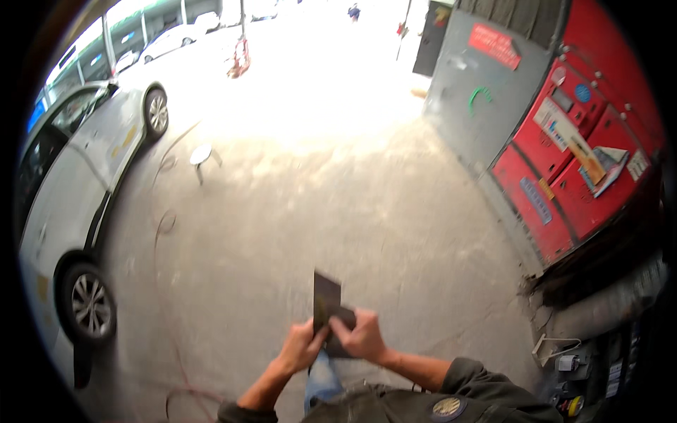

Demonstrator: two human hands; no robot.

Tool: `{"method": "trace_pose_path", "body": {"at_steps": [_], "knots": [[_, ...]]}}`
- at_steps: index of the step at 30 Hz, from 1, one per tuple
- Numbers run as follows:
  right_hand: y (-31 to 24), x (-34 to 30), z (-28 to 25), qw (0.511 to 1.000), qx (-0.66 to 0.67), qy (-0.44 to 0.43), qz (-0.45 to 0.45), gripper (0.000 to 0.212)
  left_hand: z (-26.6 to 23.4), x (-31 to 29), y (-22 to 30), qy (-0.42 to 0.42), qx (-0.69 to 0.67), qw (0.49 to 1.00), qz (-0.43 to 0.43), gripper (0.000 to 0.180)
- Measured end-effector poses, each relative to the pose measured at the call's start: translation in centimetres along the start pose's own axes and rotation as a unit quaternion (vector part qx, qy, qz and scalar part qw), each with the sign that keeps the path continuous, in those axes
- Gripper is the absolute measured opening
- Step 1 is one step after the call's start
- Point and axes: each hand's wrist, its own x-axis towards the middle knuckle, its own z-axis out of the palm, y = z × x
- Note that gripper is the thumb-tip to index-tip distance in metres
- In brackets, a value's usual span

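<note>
In front of my body, both hands hold a dark, flat, stiff-looking sheet (326, 287), which looks like sandpaper. My left hand (302, 345) grips its lower left side, fingers closed and thumb on the face. From the right, my right hand (363, 337) pinches the sheet with thumb and fingers, close to the left thumb. One section stands up above the hands and a darker section slants behind the right fingers. Whether these are one folded sheet or two pieces I cannot tell. Motion blurs the fingers slightly.
On the left stands a silver car (77, 176) with yellowish patches. A thin hose (156, 261) trails along the concrete floor near a small round stool (201, 155). Red cabinets (557, 162) and a grey metal door (486, 92) line the right; tools and parts (568, 363) lie at lower right.
</note>
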Motion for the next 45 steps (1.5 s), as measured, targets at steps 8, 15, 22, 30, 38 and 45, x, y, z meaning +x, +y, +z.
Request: {"method": "trace_pose_path", "body": {"at_steps": [8, 15, 22, 30, 38, 45], "knots": [[-2.0, 15.5, 8.8, 0.991, 0.021, -0.121, -0.052, 0.014, -14.4, 9.7, -5.1, -0.09, -0.171, 0.977, -0.093, 0.03], [-0.6, 28.1, 14.9, 0.975, 0.113, -0.146, 0.123, 0.025, -21.7, 16.1, -6.6, 0.045, -0.184, 0.979, -0.075, 0.035], [2.1, 38.0, 21.8, 0.949, 0.109, -0.264, 0.134, 0.033, -27.6, 23.0, -10.5, 0.098, -0.168, 0.973, -0.122, 0.033], [7.5, 54.8, 30.8, 0.905, 0.132, -0.35, 0.202, 0.038, -35.1, 35.3, -23.3, 0.096, -0.194, 0.954, -0.207, 0.077], [5.5, 71.9, 34.6, 0.819, 0.375, -0.261, 0.347, 0.032, -45.4, 51.5, -24.6, 0.099, -0.313, 0.929, -0.169, 0.055], [5.5, 83.6, 36.9, 0.773, 0.452, -0.216, 0.389, 0.029, -52.0, 64.3, -23.6, 0.207, -0.489, 0.837, -0.131, 0.039]]}}
